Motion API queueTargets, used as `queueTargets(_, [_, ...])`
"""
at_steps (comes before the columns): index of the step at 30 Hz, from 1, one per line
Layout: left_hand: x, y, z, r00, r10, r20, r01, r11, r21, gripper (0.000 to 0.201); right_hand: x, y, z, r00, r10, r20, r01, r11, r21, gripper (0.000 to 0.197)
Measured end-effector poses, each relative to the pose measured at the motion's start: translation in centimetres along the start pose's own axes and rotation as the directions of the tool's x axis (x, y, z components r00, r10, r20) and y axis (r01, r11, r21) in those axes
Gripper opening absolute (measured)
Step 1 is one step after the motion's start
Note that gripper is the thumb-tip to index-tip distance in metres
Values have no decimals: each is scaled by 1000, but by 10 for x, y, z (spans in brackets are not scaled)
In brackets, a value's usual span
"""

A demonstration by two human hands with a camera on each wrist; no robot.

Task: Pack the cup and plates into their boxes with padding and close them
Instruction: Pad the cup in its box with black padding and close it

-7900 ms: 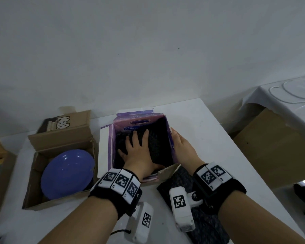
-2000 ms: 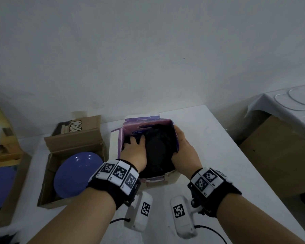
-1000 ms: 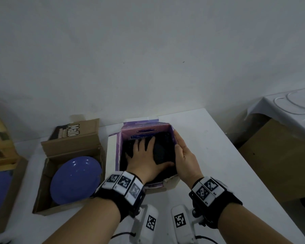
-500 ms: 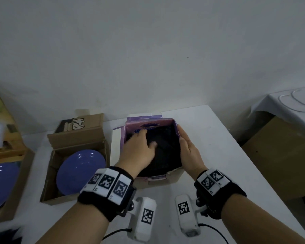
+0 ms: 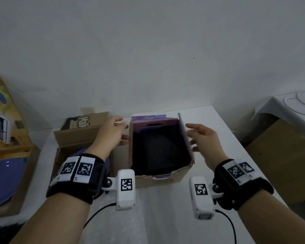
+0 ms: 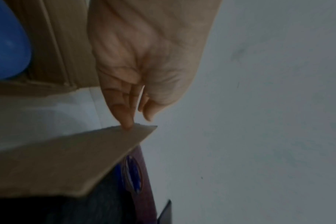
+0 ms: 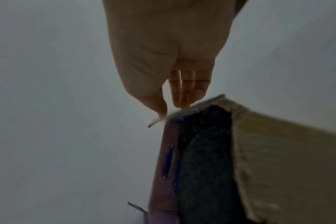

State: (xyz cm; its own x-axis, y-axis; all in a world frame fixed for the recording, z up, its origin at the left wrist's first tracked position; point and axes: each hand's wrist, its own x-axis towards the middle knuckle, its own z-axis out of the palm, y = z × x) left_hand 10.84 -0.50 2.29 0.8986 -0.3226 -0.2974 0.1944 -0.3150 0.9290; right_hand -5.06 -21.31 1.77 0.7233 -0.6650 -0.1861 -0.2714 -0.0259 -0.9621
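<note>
A purple box (image 5: 155, 122) stands open at the table's middle, and black padding (image 5: 158, 150) fills its inside. The cup is not visible. My left hand (image 5: 111, 132) is at the box's left side, where a straight fingertip (image 6: 128, 126) touches the edge of the left flap (image 6: 67, 159). On the other side my right hand (image 5: 202, 138) has straight fingers (image 7: 182, 103) against the upright right flap (image 5: 183, 129). A blue plate (image 6: 6, 45) lies in the open brown box (image 5: 81, 136) to the left.
Another blue plate (image 5: 4, 180) sits in a box (image 5: 27, 166) at the far left. Black padding (image 5: 4, 228) lies at the near left corner. The white table (image 5: 165, 217) ends on the right beside a brown board (image 5: 280, 155) and a second white table (image 5: 289, 106).
My left hand has come off the padding and out of the purple box to its left flap. My right hand has shifted from the box's right wall to the raised right flap.
</note>
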Motion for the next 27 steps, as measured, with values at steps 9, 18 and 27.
queueTargets(9, [11,-20,20,976,-42,215,39,999,18,33,-1,21,11,999,-46,18,49,955,-291,31])
queueTargets(18, [8,-22,21,985,57,162,-33,988,-149,47,3,26,15,999,-24,-21,20,982,-189,32])
queueTargets(27, [-19,-19,13,988,150,45,-138,970,-201,22,-2,13,7,1000,-2,19,3,1000,-28,46])
